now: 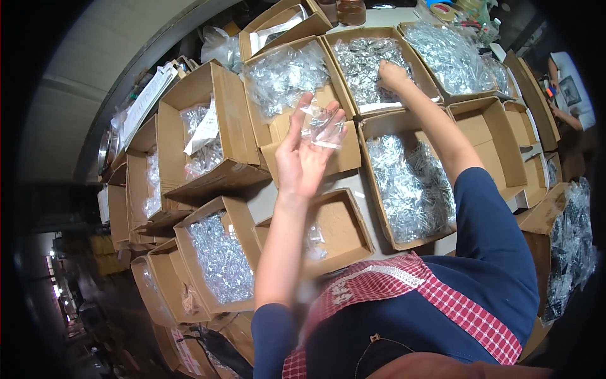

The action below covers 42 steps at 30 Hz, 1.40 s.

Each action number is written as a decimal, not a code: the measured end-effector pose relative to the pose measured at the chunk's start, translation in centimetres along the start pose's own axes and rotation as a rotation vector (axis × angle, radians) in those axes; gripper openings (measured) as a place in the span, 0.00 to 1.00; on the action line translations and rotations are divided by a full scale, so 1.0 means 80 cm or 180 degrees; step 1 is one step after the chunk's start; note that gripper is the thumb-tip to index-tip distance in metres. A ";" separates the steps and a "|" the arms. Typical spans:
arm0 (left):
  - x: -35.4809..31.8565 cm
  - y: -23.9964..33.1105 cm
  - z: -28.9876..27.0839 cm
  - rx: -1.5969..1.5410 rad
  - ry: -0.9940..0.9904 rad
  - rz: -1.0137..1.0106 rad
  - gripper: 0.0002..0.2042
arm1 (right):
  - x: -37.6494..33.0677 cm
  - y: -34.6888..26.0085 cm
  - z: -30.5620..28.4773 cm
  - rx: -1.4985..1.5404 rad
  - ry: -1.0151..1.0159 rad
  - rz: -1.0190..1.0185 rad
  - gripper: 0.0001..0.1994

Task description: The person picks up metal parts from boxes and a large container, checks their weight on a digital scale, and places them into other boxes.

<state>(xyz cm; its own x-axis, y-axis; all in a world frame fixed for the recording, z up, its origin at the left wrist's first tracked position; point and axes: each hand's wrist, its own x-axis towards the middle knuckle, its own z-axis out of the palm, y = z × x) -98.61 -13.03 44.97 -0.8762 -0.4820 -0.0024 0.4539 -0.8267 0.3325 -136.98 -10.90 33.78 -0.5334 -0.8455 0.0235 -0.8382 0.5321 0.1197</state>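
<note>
My left hand (304, 164) is raised palm up over the near part of a cardboard box, with the thumb apart and the fingers partly curled. A small clear plastic bag (322, 128) lies across its fingers; whether more than one bag is there I cannot tell. My right hand (392, 77) reaches into a farther box (429, 77) of loose small shiny metal parts (360, 55). Its fingers are bent together at the parts, and what they hold is too small to make out. Packed clear bags (287, 71) fill the far part of the box under my left hand.
Open cardboard boxes surround my arms. One in front of me holds bagged long metal pieces (410, 189); another holds small metal parts (221, 256). Bagged parts (449, 57) fill a box at far right. A shallow box (344, 221) sits near my body. Another person (571, 95) is at right.
</note>
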 end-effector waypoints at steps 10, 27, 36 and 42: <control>-0.028 0.007 0.001 -0.0467 -0.0086 0.0008 0.20 | -0.009 -0.008 -0.017 0.0731 0.0565 0.0741 0.11; -0.042 -0.065 -0.059 -0.0352 0.0732 -0.0790 0.18 | -0.135 0.048 -0.143 0.4313 0.0090 -0.0161 0.13; -0.052 -0.064 0.003 -0.1154 0.0158 -0.0543 0.20 | -0.090 0.227 -0.024 0.0267 0.0213 0.0836 0.18; -0.064 -0.070 0.006 -0.1282 0.0265 -0.0405 0.19 | -0.118 0.235 0.002 0.2741 0.1540 0.1134 0.11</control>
<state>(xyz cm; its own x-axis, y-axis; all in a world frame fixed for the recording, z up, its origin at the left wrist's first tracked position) -96.77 -5.83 43.54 -0.9206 -0.3771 -0.1011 0.3847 -0.9204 -0.0700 -147.71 7.06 35.62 -0.8220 -0.4602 0.3355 -0.5405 0.4447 -0.7142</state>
